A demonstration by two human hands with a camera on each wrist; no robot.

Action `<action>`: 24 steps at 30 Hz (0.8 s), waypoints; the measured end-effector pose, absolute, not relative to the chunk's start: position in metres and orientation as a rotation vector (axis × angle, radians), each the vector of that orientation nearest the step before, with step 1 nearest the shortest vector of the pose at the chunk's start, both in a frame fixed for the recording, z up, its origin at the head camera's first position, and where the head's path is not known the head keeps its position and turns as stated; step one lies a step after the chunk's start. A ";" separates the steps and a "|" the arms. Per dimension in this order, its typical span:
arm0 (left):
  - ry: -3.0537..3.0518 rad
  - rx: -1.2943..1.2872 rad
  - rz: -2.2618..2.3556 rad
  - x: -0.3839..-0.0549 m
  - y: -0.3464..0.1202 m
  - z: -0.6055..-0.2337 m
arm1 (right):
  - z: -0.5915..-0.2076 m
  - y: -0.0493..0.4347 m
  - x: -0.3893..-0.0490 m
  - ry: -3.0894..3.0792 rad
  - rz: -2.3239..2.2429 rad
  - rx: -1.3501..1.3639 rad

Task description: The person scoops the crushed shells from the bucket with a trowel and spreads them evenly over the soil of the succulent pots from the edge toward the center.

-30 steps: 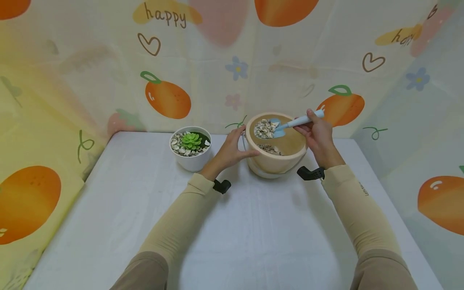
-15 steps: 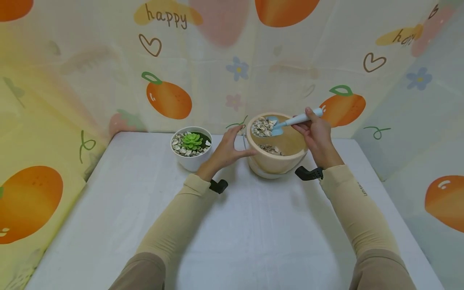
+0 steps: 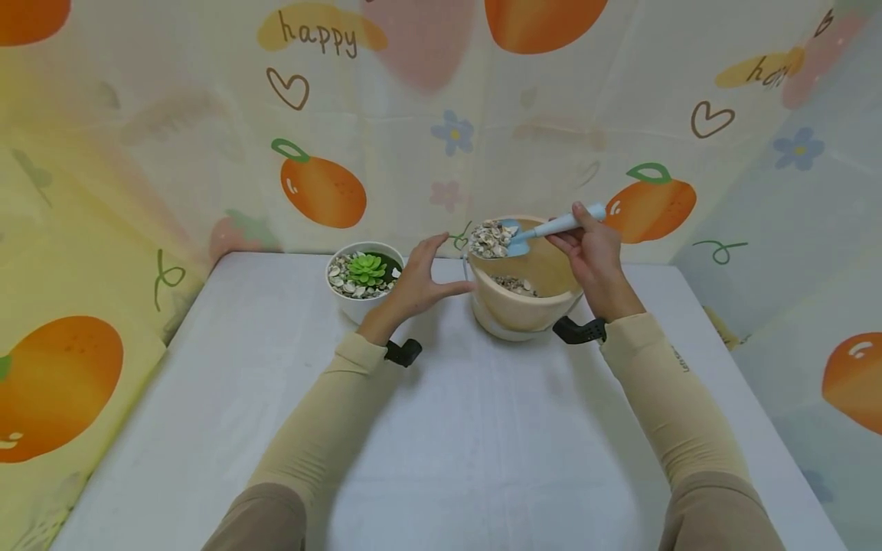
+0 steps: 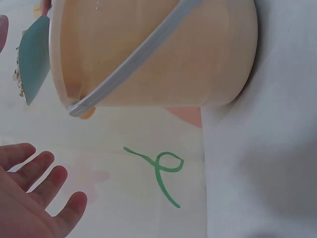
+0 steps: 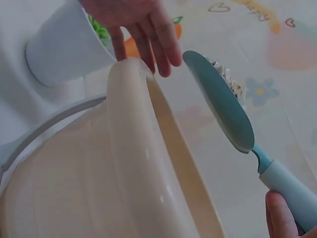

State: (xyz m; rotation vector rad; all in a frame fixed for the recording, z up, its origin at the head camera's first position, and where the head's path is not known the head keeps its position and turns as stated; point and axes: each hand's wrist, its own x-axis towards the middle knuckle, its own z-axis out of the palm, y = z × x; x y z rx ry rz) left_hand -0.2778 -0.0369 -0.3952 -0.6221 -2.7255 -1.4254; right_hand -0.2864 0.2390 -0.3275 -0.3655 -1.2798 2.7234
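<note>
My right hand point(image 3: 594, 256) grips the pale blue handle of a small garden trowel point(image 3: 561, 224), fingers and thumb around it. Its blade carries a heap of pale stone or shell chips point(image 3: 492, 239) above the left rim of a beige bucket point(image 3: 524, 310). More chips lie at the bottom of that bucket. My left hand point(image 3: 413, 287), fingers and thumb spread, is off the bucket, between it and a white pot point(image 3: 364, 306). In that pot a green succulent point(image 3: 367, 269) stands among similar chips, with a dark patch on its right side. In the right wrist view the trowel blade point(image 5: 220, 104) is level above the bucket rim.
A white cloth covers the table point(image 3: 441, 459). Behind it hangs a curtain point(image 3: 400, 115) printed with oranges, hearts and flowers, close to the bucket and pot. A grey carrying handle point(image 4: 143, 52) hangs along the bucket's side.
My left hand has let go of the bucket rim and moved left toward the white pot. The loaded trowel has shifted left, from over the bucket's middle to its left rim.
</note>
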 end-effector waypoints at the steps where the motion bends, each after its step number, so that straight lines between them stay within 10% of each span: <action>1: -2.718 -0.626 -1.424 -0.278 -0.038 -0.395 | -0.327 0.238 -0.286 -1.285 2.721 -0.360; 24: -2.667 -0.552 -1.361 -0.267 -0.069 -0.394 | -0.326 0.210 -0.289 -1.231 2.761 -0.356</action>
